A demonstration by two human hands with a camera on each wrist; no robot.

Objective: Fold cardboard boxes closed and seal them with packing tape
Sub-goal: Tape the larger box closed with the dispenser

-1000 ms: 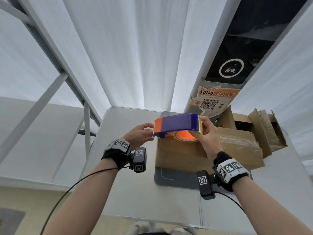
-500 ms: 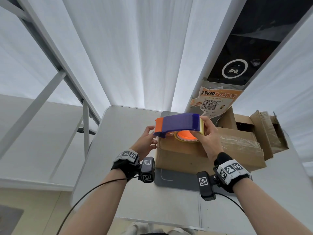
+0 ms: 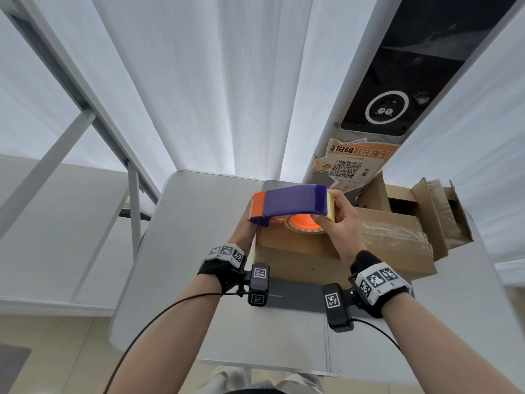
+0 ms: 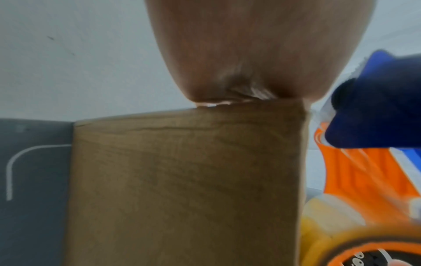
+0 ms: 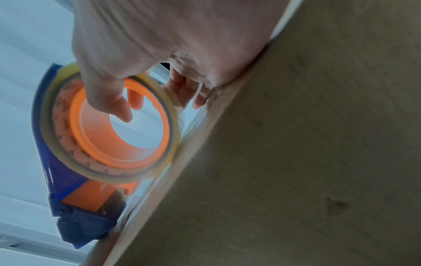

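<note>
A blue and orange tape dispenser (image 3: 289, 204) with a yellowish tape roll (image 5: 109, 126) hovers over the left end of a brown cardboard box (image 3: 298, 257). My right hand (image 3: 338, 223) grips the dispenser at its rear, thumb inside the orange core, fingers round the far side. My left hand (image 3: 244, 231) lies against the box's left end, just below the dispenser's orange front. In the left wrist view its palm (image 4: 250, 54) meets the top edge of the box (image 4: 182, 180). Its fingers are hidden.
The box stands on a grey mat (image 3: 298, 297) on a white table (image 3: 184, 251). An open cardboard box (image 3: 412, 200) and plastic-wrapped cardboard (image 3: 397, 231) lie at the back right. A black kiosk with a QR poster (image 3: 352, 166) rises behind; a metal frame (image 3: 133, 194) stands left.
My left hand has moved right, up to the box's left end and under the dispenser's front. The right hand and dispenser have barely shifted.
</note>
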